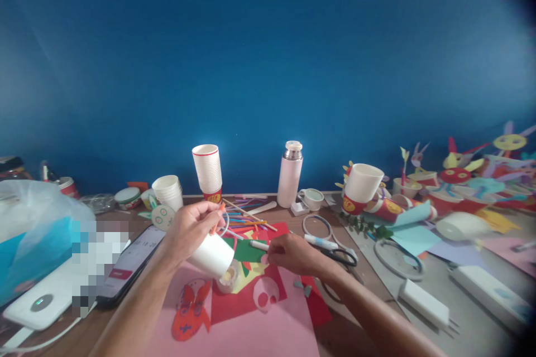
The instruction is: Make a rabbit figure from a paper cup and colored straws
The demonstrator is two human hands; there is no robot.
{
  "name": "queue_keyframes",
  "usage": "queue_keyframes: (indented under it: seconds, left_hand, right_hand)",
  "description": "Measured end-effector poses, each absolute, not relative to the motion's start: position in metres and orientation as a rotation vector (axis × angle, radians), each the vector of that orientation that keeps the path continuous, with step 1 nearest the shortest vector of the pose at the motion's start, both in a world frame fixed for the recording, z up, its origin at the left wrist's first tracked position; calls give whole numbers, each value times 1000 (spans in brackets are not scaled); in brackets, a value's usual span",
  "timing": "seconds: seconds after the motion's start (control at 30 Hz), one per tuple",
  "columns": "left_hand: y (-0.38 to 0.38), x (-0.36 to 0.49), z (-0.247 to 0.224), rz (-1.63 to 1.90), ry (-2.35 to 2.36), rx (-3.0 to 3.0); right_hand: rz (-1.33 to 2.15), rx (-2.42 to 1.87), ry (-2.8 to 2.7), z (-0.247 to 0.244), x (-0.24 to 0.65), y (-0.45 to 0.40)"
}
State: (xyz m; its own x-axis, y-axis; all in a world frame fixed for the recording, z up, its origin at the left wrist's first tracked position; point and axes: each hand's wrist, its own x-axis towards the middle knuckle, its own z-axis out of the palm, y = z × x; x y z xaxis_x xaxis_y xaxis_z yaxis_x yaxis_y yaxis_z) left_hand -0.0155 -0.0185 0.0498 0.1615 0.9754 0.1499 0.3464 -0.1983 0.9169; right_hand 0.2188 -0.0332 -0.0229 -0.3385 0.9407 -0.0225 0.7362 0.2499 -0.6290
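My left hand is closed around a tilted white paper cup. At its fingertips is a small orange piece beside a thin pale loop. My right hand is curled over the colored paper, with a slim white pen-like stick protruding from its fingers. Beneath the cup sits a roll of clear tape. An orange paper rabbit face lies on a pink sheet. Nearby are a green sheet and a pink cutout with holes.
Behind my hands stand stacked paper cups and a pink thermos. Scissors and a marker lie to the right, near finished cup figures. A phone and white power bank lie left.
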Motion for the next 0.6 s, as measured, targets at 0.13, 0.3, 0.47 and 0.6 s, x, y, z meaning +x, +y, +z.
queue_keyframes:
  seconds: [0.13, 0.3, 0.47, 0.6]
  left_hand:
    - [-18, -21, 44, 679, 1384, 1891]
    - [-20, -10, 35, 450, 1429, 2096]
    - [-18, 3, 16, 334, 1352, 2181]
    - [-16, 10, 5, 288, 1333, 2211]
  right_hand:
    - [779, -1515, -2181, -25, 221, -32]
    - [735, -1504, -2151, -26, 228, -27]
    - [687, -1493, -2121, -20, 236, -23]
    - [671, -1512, -2066, -16, 243, -19]
